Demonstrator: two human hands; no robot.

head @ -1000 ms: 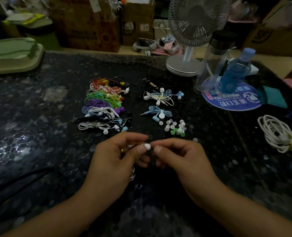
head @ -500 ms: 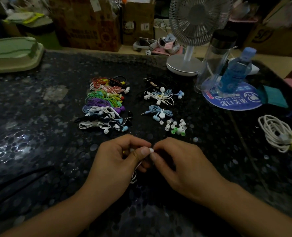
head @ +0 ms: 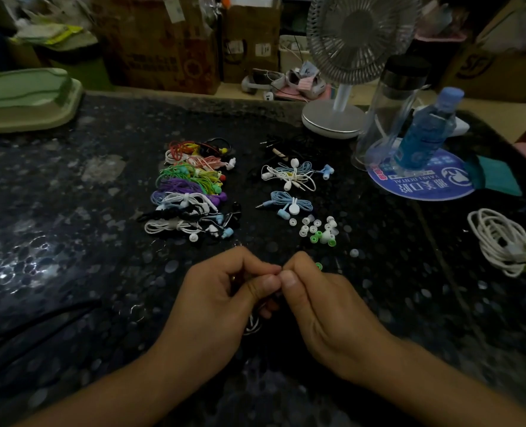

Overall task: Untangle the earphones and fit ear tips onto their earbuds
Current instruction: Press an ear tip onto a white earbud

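Note:
My left hand (head: 221,300) and my right hand (head: 320,306) meet thumb to thumb over the dark table. Their fingers are curled and pinch a small earbud between them, now hidden by the fingertips. Its white cord (head: 252,326) hangs in loops under my left palm. Loose white and green ear tips (head: 317,229) lie scattered just beyond my right hand, with one green ear tip (head: 318,266) beside its knuckles. A pile of coiled coloured earphones (head: 190,192) lies farther back on the left. Two light-blue and white earphone bundles (head: 289,186) lie to its right.
A desk fan (head: 348,72), a clear bottle (head: 388,112) and a blue bottle (head: 425,131) on a round blue mat stand at the back right. A coiled white cable (head: 499,238) lies at the right edge. A green tray (head: 24,100) sits at the far left.
My hands have closed together, so the white earbud tip seen between the fingertips is now covered. My right hand slid slightly left against my left thumb.

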